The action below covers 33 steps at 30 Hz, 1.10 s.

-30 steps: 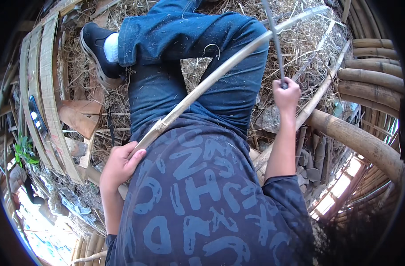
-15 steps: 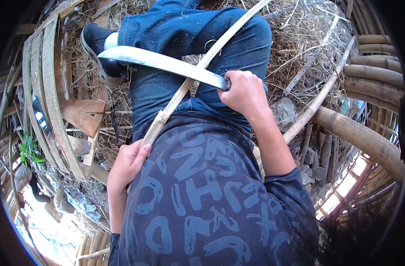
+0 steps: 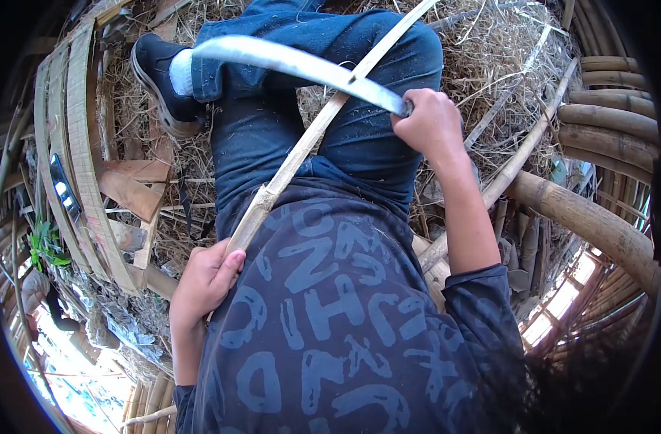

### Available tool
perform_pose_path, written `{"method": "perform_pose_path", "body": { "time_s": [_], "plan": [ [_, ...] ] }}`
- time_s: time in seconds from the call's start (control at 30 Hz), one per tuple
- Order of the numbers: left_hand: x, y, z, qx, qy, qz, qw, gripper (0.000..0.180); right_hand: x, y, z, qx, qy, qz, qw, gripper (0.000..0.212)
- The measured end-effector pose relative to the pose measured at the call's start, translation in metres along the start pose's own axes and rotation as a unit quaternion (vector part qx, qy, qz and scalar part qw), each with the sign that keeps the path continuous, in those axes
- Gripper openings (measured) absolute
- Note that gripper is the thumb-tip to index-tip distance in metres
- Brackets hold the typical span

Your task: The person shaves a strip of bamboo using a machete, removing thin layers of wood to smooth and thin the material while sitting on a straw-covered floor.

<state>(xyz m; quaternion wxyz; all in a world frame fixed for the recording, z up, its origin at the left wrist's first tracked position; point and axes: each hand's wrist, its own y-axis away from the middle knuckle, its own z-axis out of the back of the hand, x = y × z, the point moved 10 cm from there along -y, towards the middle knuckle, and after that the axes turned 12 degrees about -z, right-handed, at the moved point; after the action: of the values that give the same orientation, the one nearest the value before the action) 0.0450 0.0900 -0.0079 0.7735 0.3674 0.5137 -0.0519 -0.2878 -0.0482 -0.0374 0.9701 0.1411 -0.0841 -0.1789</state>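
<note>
"So, where does the bamboo strip [image 3: 294, 157] lie?"

"Slantwise over blue jeans [image 3: 254, 137], its near end gripped by the left hand [image 3: 206, 281]; fingers of the right hand [image 3: 432, 126] wrap the handle of a machete [image 3: 294, 62], blade crossing the strip."

"And the danger?"

"A loose left hold could let the strip roll, deflecting the edge toward the thigh [image 3: 374, 141]."

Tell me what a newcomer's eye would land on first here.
Most likely the long, curved, shiny blade in the person's right hand, stretched across the jeans at the top centre. Next, the pale strip it crosses, running diagonally up from the left hand at the waist. Then the bold blue lettering on the dark shirt, lower centre.
</note>
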Motion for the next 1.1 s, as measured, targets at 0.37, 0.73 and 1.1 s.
{"method": "perform_pose_path", "body": {
  "time_s": [0.37, 0.73, 1.1],
  "plan": [
    [0.026, 0.033, 0.009, 0.010, -0.006, 0.009, 1.000, 0.028, -0.109, -0.041, 0.029, -0.028, -0.070, -0.174, 0.982, 0.033],
    [-0.017, 0.001, 0.018, -0.049, -0.109, -0.009, 0.993, 0.029, 0.049, 0.044, 0.011, -0.004, -0.154, 0.130, 0.980, 0.017],
    [-0.019, 0.015, 0.000, -0.029, -0.122, -0.067, 0.990, 0.024, -0.092, -0.050, 0.050, -0.060, -0.159, -0.119, 0.978, 0.029]
  ]
}}
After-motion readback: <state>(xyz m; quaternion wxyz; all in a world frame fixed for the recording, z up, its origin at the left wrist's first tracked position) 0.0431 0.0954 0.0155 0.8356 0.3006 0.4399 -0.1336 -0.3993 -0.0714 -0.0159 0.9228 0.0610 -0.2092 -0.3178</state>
